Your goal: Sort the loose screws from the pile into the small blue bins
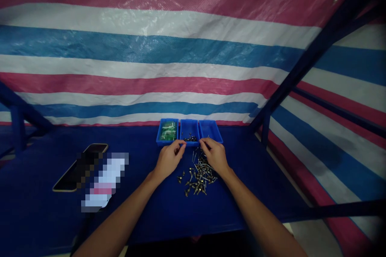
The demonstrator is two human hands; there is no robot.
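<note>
My left hand (169, 160) is at the front of the middle blue bin (189, 125), thumb and forefinger pinched together. What they hold, if anything, is too small to make out. My right hand (215, 155) is closed in a similar pinch by the front of the right blue bin (210, 128); its fingertips are partly hidden. Below and between the hands lies a loose pile of small pins with brass-coloured heads and thin silver shanks (200, 174). Several small dark pieces (190, 139) rest in the middle bin. Green and clear plastic pieces (169, 130) fill the left blue bin (158, 138).
Left on the dark blue table (144, 217) lie a dark phone (64, 178) and a second, lit device (110, 174), both partly blurred out. A striped plastic sheet (150, 64) hangs behind. Dark blue frame bars (289, 82) slope at the right side.
</note>
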